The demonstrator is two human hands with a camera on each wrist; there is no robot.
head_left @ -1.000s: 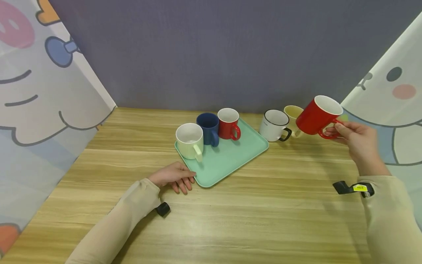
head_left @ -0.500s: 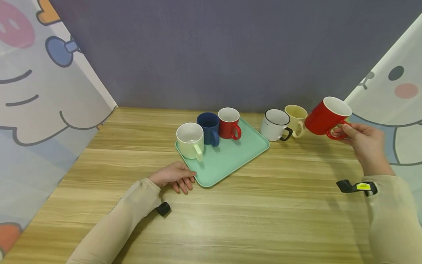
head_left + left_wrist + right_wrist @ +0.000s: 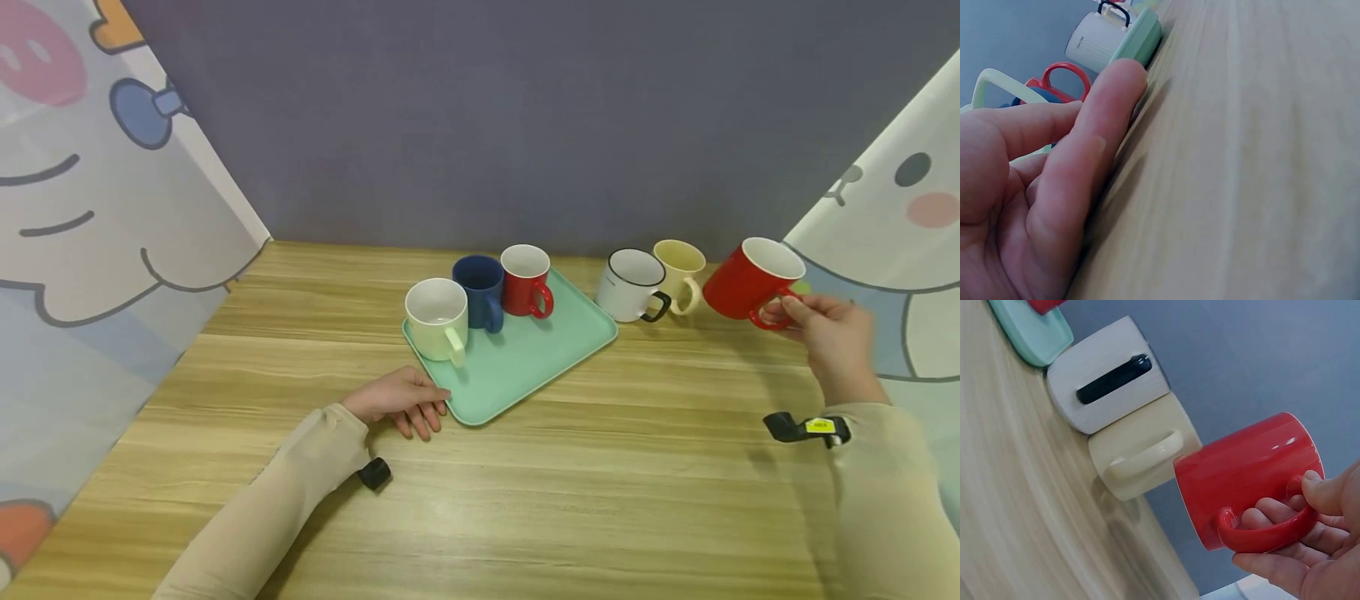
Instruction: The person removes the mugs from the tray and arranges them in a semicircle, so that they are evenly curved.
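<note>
In the head view my right hand [image 3: 840, 337] grips the handle of a red mug [image 3: 750, 279] with a white inside. The mug is tilted and raised over the table's back right, beside a pale yellow mug [image 3: 681, 271]. A white mug [image 3: 628, 292] with a black rim and black handle stands left of the yellow one. My left hand [image 3: 397, 400] holds the near left edge of a mint-green tray [image 3: 517, 367], thumb over the rim and fingers at its outer side. A pale green mug [image 3: 435, 325], a navy mug [image 3: 477, 292] and a smaller red mug [image 3: 525, 283] stand on the tray.
The wooden table [image 3: 570, 508] runs back to a dark grey wall [image 3: 480, 125]. Cartoon-printed panels [image 3: 135, 225] close off both sides. The white mug sits right against the tray's right corner.
My right hand has moved the red mug rightward, away from the yellow mug, and then lowered it a little. The yellow mug now shows fully. My left hand stays at the tray.
</note>
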